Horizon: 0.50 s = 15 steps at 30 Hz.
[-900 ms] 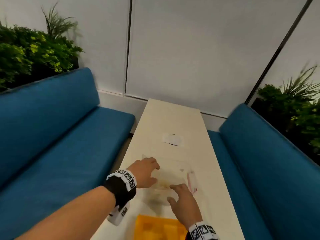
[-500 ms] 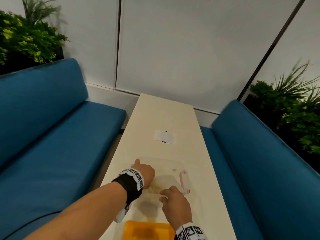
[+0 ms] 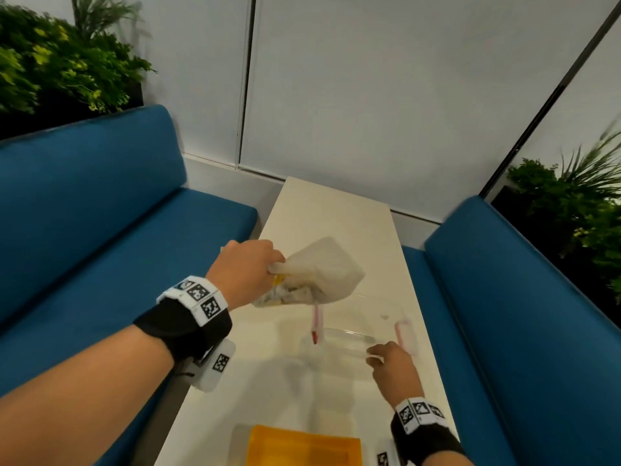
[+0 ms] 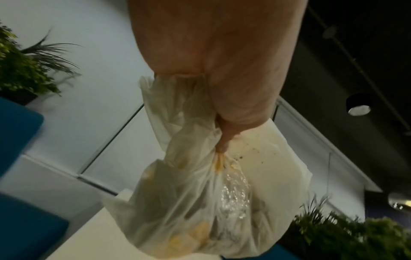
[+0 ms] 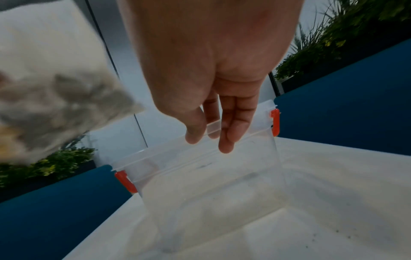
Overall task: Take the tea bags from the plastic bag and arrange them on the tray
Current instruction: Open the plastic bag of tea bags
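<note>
- Two hands are engaged: the left hand (image 3: 247, 270) has its fingers (image 4: 224, 140) curled tight round the gathered neck of the plastic bag (image 3: 312, 277), held clear above the table (image 3: 339, 213).
- The bag is thin, crinkled, translucent film; pale and yellow tea bags (image 4: 191, 235) bulge its lower end.
- The right hand (image 3: 393, 364) pinches the rim of a clear, rigid plastic container (image 5: 206, 176) with red-orange clips (image 5: 275, 121).
- An orange tray (image 3: 302, 445) lies at the near table edge, partly cut off.
- The cream table runs between blue upholstered benches (image 3: 84, 213); white wall panels and green plants (image 3: 57, 62) stand behind.
- Individual tea bags are blurred; their count cannot be determined.
</note>
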### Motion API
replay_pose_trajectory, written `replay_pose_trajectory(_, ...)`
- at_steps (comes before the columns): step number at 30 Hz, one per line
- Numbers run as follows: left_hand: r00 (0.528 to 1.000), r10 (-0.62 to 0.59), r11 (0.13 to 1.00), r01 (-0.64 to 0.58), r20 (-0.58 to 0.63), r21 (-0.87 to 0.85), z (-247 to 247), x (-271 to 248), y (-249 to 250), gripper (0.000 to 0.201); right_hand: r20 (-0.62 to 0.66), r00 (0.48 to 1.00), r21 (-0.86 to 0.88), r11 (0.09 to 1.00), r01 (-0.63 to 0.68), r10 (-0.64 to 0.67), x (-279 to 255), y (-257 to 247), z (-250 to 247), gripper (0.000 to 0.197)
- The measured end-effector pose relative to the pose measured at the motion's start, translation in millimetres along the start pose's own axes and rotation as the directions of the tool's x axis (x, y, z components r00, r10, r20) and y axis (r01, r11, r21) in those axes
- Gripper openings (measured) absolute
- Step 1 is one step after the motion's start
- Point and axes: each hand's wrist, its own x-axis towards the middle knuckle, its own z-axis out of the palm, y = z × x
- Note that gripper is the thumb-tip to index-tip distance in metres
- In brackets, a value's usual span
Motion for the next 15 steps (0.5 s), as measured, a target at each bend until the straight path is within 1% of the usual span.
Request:
replay_pose_trajectory(2, 0.998, -0.035, 0.997, 0.032, 0.047, 0.067, 27, -14, -13, 0.031, -0.004, 1.0, -0.016, 1.0, -0.01, 0.01, 8, 7, -5, 0.023)
replay_pose_trajectory(5, 0.984, -0.085, 0.989, 0.064, 0.156, 0.133, 82, -37, -32, 0.041, -0.006, 1.0, -0.042, 0.999, -0.024, 0.024, 14, 13, -12, 0.022)
replay_pose_trajectory(7, 0.97, -0.087, 0.987, 0.053, 0.229, 0.151, 111, -55, -36, 0.047, -0.024, 0.999, -0.071, 0.996, -0.046, 0.045, 9, 10, -15, 0.025)
replay_pose_trajectory(8, 0.967, -0.08, 0.989, 0.047, 0.243, 0.14, 123, -64, -36, 0.05, -0.057, 0.997, -0.074, 0.996, -0.05, 0.046, 3, 6, -15, 0.029)
replay_pose_trajectory(9, 0.966, -0.076, 0.991, 0.047, 0.247, 0.124, 133, -72, -37, 0.051, -0.103, 0.994, -0.063, 0.997, -0.04, 0.034, -4, 0, -15, 0.031)
replay_pose_trajectory(11, 0.97, -0.067, 0.995, 0.048, 0.232, 0.084, 150, -88, -40, 0.051, -0.16, 0.987, 0.003, 0.999, 0.032, -0.031, -19, -20, -12, 0.026)
replay_pose_trajectory(12, 0.978, -0.036, 0.999, 0.029, 0.206, 0.037, 157, -94, -42, 0.05, -0.149, 0.987, 0.041, 0.996, 0.075, -0.068, -25, -30, -7, 0.023)
replay_pose_trajectory(13, 0.984, 0.0, 1.0, 0.001, 0.18, -0.004, 161, -101, -45, 0.05, -0.107, 0.99, 0.083, 0.991, 0.104, -0.095, -30, -41, -1, 0.02)
replay_pose_trajectory(14, 0.988, 0.032, 0.998, -0.024, 0.151, -0.055, 162, -108, -50, 0.054, -0.044, 0.993, 0.134, 0.985, 0.111, -0.106, -34, -52, 5, 0.02)
replay_pose_trajectory(15, 0.99, 0.038, 0.99, -0.019, 0.133, -0.141, 160, -113, -55, 0.06, 0.021, 0.995, 0.19, 0.977, 0.096, -0.102, -36, -64, 11, 0.022)
